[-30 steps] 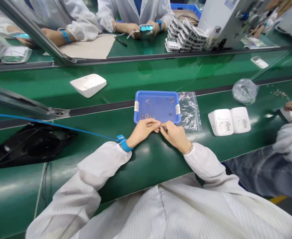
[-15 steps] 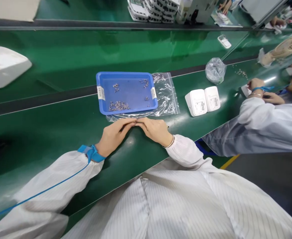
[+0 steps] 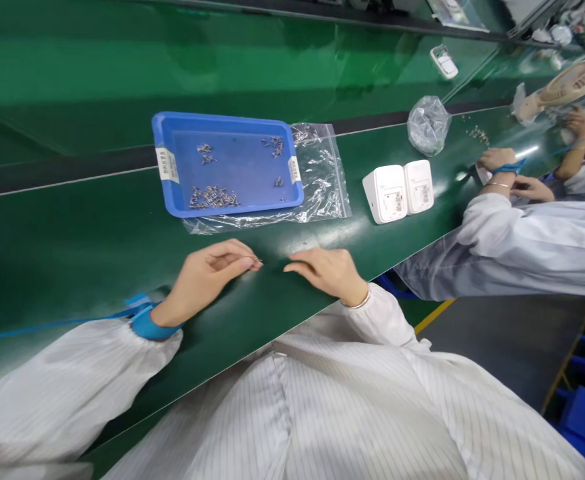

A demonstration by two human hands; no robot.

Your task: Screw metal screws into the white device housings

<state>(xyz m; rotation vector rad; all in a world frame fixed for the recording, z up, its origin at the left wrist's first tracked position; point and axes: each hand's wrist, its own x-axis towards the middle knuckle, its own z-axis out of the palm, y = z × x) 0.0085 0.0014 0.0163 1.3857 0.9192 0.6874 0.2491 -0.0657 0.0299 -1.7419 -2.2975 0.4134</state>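
My left hand [image 3: 212, 272], wearing a blue wrist strap [image 3: 155, 323], hovers over the green bench with thumb and fingers pinched together. A thin sliver seems to stick out at its fingertips, too small to name. To its right my right hand [image 3: 328, 272] has thumb and forefinger apart, with nothing visible between them. Beyond both hands lies a shallow blue tray [image 3: 232, 123] holding small metal parts [image 3: 214, 197] in several loose piles. Under the tray's right and front edges shows a clear zip bag [image 3: 325, 177].
Two white plastic housings [image 3: 397, 190] stand right of the bag. Farther right are a crumpled clear bag [image 3: 429, 127], scattered small parts [image 3: 478, 135] and a beige fan [image 3: 572, 83]. A co-worker's hands [image 3: 502, 167] are at the bench's right. A white frame [image 3: 444, 62] lies on the green belt.
My hands, earlier meeting at the fingertips, have drawn apart, the right one moving rightward. The view has shifted, so the tray and housings appear higher and more to the left.
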